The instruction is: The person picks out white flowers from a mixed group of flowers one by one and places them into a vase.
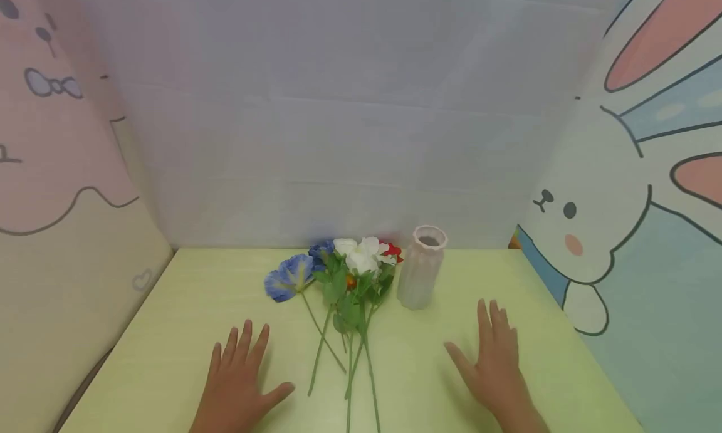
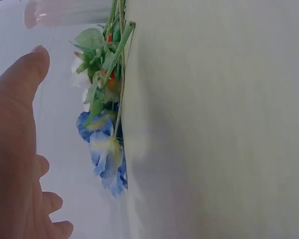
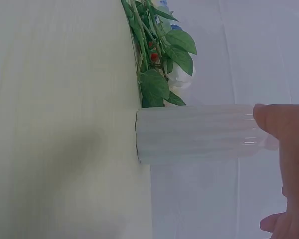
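A bunch of artificial flowers lies on the table, stems toward the front: a pale blue flower (image 1: 290,276), a darker blue one (image 1: 321,252), white blooms (image 1: 363,257) and a red one (image 1: 392,252), with green leaves (image 1: 335,289). Just right of them stands a pale pink ribbed vase (image 1: 420,270), upright, with no flower in its mouth. My left hand (image 1: 237,376) is spread left of the stems, holding nothing. To the right, in front of the vase, my right hand (image 1: 496,364) is spread too, apart from everything. The right wrist view shows the vase (image 3: 199,133) beyond the thumb.
The pale yellow table (image 1: 169,333) ends at a whitish sheet (image 1: 350,138) at the back. Printed cartoon panels flank it, with a white rabbit (image 1: 598,232) on the right and a pink figure (image 1: 56,157) on the left.
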`<act>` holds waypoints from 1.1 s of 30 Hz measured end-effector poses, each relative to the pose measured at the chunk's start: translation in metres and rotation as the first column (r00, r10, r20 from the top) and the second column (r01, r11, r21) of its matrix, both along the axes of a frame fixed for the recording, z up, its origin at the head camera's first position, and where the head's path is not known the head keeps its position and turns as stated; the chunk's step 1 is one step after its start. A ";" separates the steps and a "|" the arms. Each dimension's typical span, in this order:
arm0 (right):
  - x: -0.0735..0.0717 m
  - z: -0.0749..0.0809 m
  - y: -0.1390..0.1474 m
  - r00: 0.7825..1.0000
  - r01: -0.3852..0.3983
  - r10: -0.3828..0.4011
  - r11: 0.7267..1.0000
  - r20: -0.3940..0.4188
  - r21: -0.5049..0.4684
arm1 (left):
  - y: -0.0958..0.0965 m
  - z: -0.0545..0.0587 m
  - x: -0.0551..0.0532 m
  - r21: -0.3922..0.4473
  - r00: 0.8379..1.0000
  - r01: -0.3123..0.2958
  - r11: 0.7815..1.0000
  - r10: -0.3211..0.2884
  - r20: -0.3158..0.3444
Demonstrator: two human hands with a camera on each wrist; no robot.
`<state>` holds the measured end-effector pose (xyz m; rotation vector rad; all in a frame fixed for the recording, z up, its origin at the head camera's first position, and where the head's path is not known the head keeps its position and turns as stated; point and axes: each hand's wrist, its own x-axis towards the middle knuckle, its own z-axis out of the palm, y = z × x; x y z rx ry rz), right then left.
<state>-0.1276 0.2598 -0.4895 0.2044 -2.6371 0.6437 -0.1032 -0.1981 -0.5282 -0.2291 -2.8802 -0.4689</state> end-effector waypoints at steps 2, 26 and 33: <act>-0.004 0.002 -0.001 0.999 -0.029 0.028 0.999 -0.021 -0.016 | 0.003 0.002 -0.004 0.005 0.999 0.033 0.999 -0.033 0.011; -0.082 0.006 -0.029 0.986 -0.064 0.100 0.967 0.135 -0.247 | 0.077 0.031 -0.075 0.199 0.956 0.247 0.948 -0.272 0.112; -0.113 0.007 -0.038 0.978 -0.026 0.100 0.929 0.184 -0.368 | 0.092 0.028 -0.083 0.260 0.966 0.209 0.943 -0.240 0.095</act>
